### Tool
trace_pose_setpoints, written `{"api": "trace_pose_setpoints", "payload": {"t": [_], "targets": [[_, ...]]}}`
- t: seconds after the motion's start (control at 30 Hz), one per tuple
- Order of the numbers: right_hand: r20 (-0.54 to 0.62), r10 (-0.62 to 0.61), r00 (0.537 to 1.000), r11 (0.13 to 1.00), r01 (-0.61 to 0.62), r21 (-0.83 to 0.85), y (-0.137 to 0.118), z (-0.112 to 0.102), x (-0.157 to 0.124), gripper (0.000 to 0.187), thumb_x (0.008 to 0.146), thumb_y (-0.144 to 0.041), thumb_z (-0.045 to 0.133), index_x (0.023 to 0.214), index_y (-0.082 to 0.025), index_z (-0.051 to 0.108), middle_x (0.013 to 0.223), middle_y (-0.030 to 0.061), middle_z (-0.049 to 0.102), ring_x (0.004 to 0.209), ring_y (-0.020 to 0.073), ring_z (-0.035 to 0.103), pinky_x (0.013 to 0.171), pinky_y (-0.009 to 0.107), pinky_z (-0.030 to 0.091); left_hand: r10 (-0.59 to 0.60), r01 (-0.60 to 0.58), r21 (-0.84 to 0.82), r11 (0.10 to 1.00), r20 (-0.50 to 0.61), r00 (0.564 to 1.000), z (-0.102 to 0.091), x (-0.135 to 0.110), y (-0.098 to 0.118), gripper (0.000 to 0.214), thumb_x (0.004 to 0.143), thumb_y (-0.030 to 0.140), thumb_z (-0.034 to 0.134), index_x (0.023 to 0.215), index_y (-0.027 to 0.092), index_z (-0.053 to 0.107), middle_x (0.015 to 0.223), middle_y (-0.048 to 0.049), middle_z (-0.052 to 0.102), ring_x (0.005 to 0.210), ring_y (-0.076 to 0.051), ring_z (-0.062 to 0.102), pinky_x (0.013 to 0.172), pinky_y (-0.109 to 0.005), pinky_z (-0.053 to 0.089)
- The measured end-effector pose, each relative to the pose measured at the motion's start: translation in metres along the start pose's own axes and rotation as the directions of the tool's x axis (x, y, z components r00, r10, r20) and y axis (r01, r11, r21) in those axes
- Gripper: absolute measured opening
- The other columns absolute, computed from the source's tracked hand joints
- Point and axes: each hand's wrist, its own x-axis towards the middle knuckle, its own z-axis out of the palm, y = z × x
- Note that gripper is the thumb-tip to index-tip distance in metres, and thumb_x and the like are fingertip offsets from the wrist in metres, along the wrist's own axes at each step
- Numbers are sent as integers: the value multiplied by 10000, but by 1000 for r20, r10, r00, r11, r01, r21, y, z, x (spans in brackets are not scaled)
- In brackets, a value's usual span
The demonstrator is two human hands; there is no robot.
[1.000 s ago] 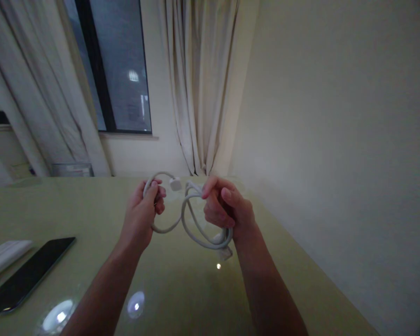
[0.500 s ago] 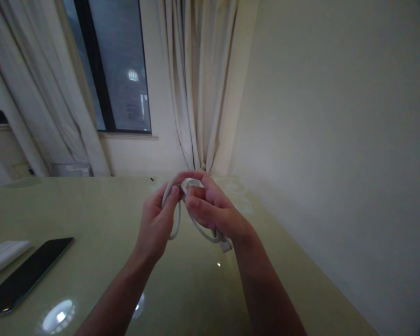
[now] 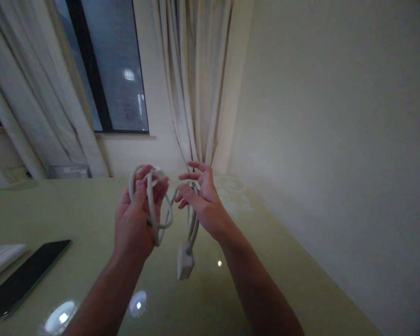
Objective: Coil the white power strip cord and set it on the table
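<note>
Both bare hands up over the near part of the table (image 3: 182, 310), a white cable (image 3: 151, 205) between them.

Left hand (image 3: 136, 212): fingers closed on the cable, thumb pressed over it. Several loops gathered here, some dropping below the palm. Small white connector (image 3: 158, 174) at the upper fingers, partly hidden by the loops.

Right hand (image 3: 205, 198): fingers spread, upper ones stretched toward the left hand. Cable passes by the thumb and lower fingers; cannot tell whether they pinch it. A strand runs across the gap to the left-hand loops. Below the right hand the cable hangs in a narrow bundle, ending in a white plug block (image 3: 185, 262), tilted, seen against the tabletop.

Table surface glossy, greenish, with bright light reflections. To the left, well apart from the hands: a flat black device (image 3: 28, 275) lying slantwise, a white object (image 3: 3, 260) just beside it, cut by the frame edge.

Beyond the table: dark window (image 3: 114, 70), pale curtains (image 3: 199, 88), plain wall (image 3: 318, 140) on the right.
</note>
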Motion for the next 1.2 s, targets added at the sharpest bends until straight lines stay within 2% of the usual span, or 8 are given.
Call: {"api": "trace_pose_setpoints", "payload": {"t": [0.07, 0.13, 0.2, 0.37, 0.57, 0.83, 1.07, 1.2], "targets": [[-103, 8, 995, 1000, -8, 1, 3, -4, 4, 430, 937, -362, 702, 1296, -307, 470, 1089, -7, 587, 704, 103, 641, 578, 243, 545, -33, 32, -8, 999, -15, 999, -2, 4, 12, 217, 934, 315, 745, 1132, 235, 787, 1055, -31, 739, 673, -72, 671, 665, -183, 612], [-179, 9, 984, 1000, -14, -26, 6, -8, 7, 376, 933, -356, 694, 1255, -281, 514, 978, -30, 597, 638, 86, 589, 519, 208, 464, -109, 108, 67, 992, 20, 994, -5, 8, 22, 225, 905, 295, 756, 1113, 215, 787, 1044, -34, 723, 483, -13, 493, 404, -120, 441], [-222, -38, 974, 992, 10, -124, 6, -10, 6, 347, 932, -357, 703, 1231, -267, 552, 900, -44, 593, 596, 76, 520, 495, 200, 401, -177, 165, 210, 964, 42, 983, -9, 11, 28, 269, 864, 319, 783, 1105, 200, 779, 1061, -48, 715, 426, 6, 397, 314, -114, 291], [-241, -266, 933, 899, 150, -411, 0, -8, 0, 292, 956, -336, 698, 1222, -258, 605, 904, -34, 610, 583, 68, 477, 507, 213, 392, -223, 152, 503, 851, 83, 971, -18, 13, 25, 491, 813, 531, 795, 1174, 202, 748, 1103, -78, 728, 433, -14, 437, 337, -136, 296], [-324, -302, 897, 929, 200, -312, -3, -7, 1, 205, 967, -328, 670, 1152, -255, 620, 963, -27, 596, 538, 46, 523, 455, 205, 412, -298, 94, 715, 692, 165, 940, -23, 12, 24, 643, 833, 694, 693, 1263, 217, 709, 813, -31, 699, 416, -77, 417, 360, -186, 279], [-444, -336, 830, 939, 257, -230, -8, -7, 2, 141, 947, -274, 666, 1067, -227, 610, 938, -33, 573, 525, 33, 545, 422, 190, 374, -361, -8, 891, 454, 191, 913, -28, 19, 29, 652, 783, 798, 645, 796, 162, 786, 562, 18, 448, 512, -118, 375, 460, -228, 238], [-346, -367, 863, 927, 309, -213, -11, -9, -2, 111, 989, -299, 648, 1070, -241, 597, 837, -54, 571, 501, 46, 540, 420, 185, 403, -257, 32, 704, 709, 216, 942, -26, 19, 21, 501, 832, 665, 710, 838, 165, 726, 608, 33, 491, 532, -97, 391, 485, -222, 284], [-196, -380, 904, 917, 340, -208, -13, -6, -8, 170, 1021, -343, 634, 1165, -264, 590, 864, -49, 610, 478, 45, 525, 397, 184, 408, -317, 100, 647, 756, 228, 921, -15, 10, 14, 516, 808, 656, 743, 890, 148, 723, 726, -28, 650, 527, -90, 426, 469, -227, 293]]}}
